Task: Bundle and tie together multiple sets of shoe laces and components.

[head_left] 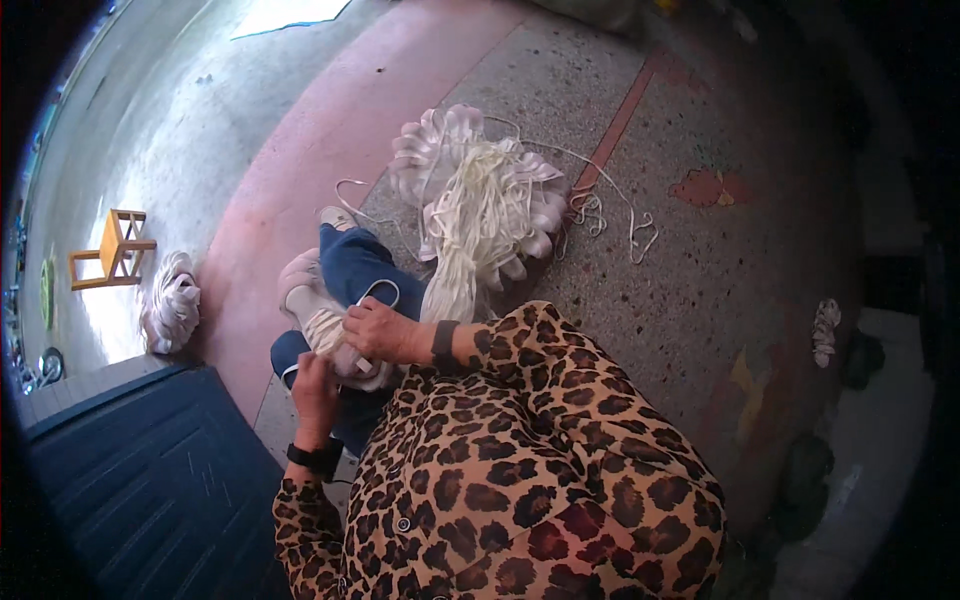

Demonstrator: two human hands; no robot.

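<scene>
Across my lap lies a pale pink and white shoe upper with white lacing along its middle. My right hand is closed over its side, fingers pinched, and a loop of white shoelace rises beside them. Lower down, my left hand is closed at the upper's near left edge, where a short bit of white lace shows beside the fingers. The fingertips of both hands are partly hidden. Beyond my knees sits a heap of similar pale uppers, with a large bundle of white laces draped over it.
Loose laces trail over the speckled floor right of the heap. A blue panelled surface stands close on my left. Farther left are a small wooden chair and another stack of pale uppers. More pale items lie far right.
</scene>
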